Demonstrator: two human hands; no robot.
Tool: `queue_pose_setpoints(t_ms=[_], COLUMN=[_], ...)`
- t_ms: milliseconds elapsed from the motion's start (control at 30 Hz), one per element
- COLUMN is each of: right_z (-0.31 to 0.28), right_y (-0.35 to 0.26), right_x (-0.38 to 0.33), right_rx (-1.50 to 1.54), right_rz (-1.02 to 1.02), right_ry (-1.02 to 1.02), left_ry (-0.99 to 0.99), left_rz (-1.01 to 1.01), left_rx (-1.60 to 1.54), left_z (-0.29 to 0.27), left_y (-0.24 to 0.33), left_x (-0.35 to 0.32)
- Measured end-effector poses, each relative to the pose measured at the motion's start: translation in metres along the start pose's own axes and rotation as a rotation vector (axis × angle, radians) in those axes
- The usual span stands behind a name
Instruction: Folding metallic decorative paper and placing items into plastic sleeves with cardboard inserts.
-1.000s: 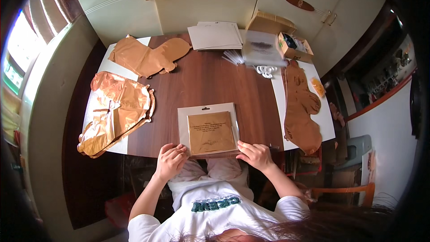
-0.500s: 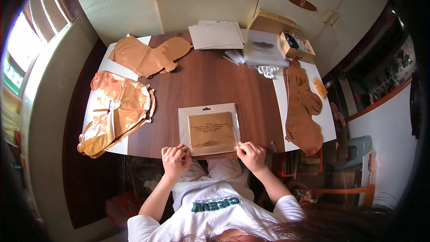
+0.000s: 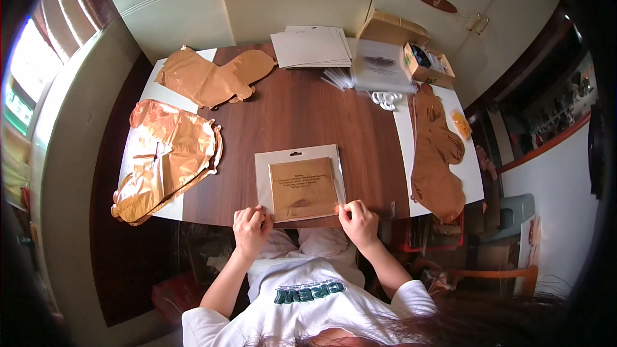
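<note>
A flat clear plastic packet (image 3: 261, 173) lies at the table's near edge. Inside it are a white backing card with a hanging slot and a folded copper-coloured foil sheet (image 3: 302, 202) with dark printing. My left hand (image 3: 252, 228) is closed, its fingers curled at the packet's lower left corner. At the lower right corner, my right hand (image 3: 358, 223) pinches the packet's edge between thumb and fingers.
Copper foil balloons, all flat, lie at far left (image 3: 209, 77), near left (image 3: 168, 154) and right (image 3: 437, 154). Behind are white cards (image 3: 312, 48), clear bags (image 3: 379, 67), white rings (image 3: 387, 99), an open box (image 3: 427, 64) and a small orange packet (image 3: 461, 124).
My right hand has shifted slightly left along the packet's corner, and the shine on the plastic differs. My left hand and the packet stay almost in place.
</note>
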State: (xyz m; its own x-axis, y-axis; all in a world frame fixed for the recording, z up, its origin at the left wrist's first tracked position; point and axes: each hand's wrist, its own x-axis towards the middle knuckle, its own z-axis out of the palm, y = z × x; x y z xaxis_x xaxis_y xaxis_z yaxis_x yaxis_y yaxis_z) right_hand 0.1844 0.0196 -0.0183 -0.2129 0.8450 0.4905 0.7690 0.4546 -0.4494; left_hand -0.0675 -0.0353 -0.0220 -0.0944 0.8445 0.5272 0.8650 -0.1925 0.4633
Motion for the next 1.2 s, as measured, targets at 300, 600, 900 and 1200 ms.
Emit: queue_pose_setpoints(t_ms=[300,600,900,1200], right_z=[0.001,0.006,0.006,0.0], right_y=[-0.004,-0.001,-0.006,-0.01], right_x=[0.005,0.004,0.01,0.015], right_rx=[0.01,0.024,-0.045,-0.197], right_rz=[0.048,0.126,0.146,0.091], right_ry=[-0.056,-0.087,-0.115,-0.132], left_ry=[0.021,0.001,-0.04,-0.033], left_rz=[0.014,-0.044,-0.095,-0.156], left_rx=[-0.005,0.016,0.015,-0.103], left_z=[-0.002,-0.003,-0.001,0.0], left_y=[0.003,0.005,0.003,0.002], left_x=[0.001,0.0,-0.004,-0.004])
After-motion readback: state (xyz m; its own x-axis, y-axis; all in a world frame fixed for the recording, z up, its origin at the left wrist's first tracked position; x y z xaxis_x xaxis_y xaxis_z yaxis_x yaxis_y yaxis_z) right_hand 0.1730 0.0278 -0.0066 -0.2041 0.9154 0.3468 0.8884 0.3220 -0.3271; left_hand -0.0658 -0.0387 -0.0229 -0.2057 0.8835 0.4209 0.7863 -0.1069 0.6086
